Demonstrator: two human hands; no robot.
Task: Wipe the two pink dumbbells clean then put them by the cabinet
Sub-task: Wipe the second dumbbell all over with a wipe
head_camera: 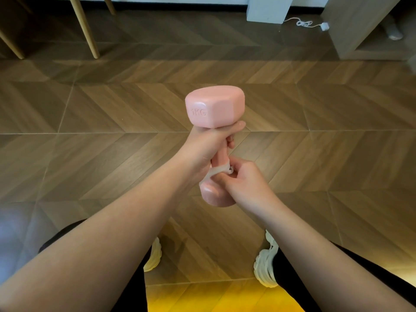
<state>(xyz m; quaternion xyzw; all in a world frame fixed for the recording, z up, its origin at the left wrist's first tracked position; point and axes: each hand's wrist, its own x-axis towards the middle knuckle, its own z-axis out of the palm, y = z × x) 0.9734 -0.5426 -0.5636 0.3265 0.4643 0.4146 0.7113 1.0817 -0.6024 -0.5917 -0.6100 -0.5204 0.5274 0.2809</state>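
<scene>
One pink dumbbell [215, 106] is in view. It is held in the air above the wooden floor [112, 104], in front of the person's knees. It stands nearly upright, with a small lean. Its upper head carries the raised mark "1KG" on one face, and its lower head shows between the two wrists.

The left hand [202, 145] grips the handle just under the upper head. The fingers are curled fully round the bar, and the thumb lies against the underside of that head. The right hand [245, 179] is lower on the handle. Its thumb and fingers pinch a small white cloth [219, 171], which is wrapped partly round the bar just above the lower head. So both hands are closed on something: the left on the dumbbell, the right on the cloth, and the cloth touches the handle.

Below the arms are two white shoes [266, 264] on the floor and black trousers [337, 278]. At the top right stands a wooden cabinet [360, 25] with an open space at its bottom, well apart from the dumbbell. A white cable [306, 23] lies on the floor between this cabinet and a white post [269, 7]. At the top left some light wooden legs [86, 28] come down to the floor.
</scene>
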